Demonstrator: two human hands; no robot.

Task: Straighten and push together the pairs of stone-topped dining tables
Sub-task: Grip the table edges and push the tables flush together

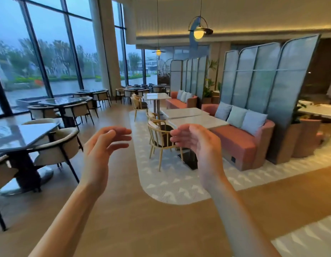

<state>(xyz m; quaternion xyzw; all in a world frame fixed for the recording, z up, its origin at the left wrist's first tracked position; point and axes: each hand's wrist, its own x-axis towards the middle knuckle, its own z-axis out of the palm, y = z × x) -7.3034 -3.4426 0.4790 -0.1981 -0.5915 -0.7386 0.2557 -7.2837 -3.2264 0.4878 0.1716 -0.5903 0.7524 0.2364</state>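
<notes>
Both hands are raised in the air in front of the person, holding nothing. The left hand [103, 143] has its fingers spread and loosely bent, palm turned inward; the right hand [194, 140] faces it, fingers relaxed and slightly curved. Neither touches anything. Beyond them, a pale patterned rug [172, 184] lies on the wood floor, and everything else sits around it. On the rug stand two white stone tables [190, 117], set end to end with their tops meeting; the right hand covers the near corner of the closer one, so how well the edges line up there cannot be told. A pink sofa [238, 143] with blue cushions runs along the rug's right side, just beside the tables, backed by a tall blue screen [268, 86]. Wooden chairs [159, 136] stand on the rug's left side, against the tables. At the rug's far end is another white table [156, 96]. Left of the rug, well apart, are dark tables [25, 133] with beige armchairs by the windows.
</notes>
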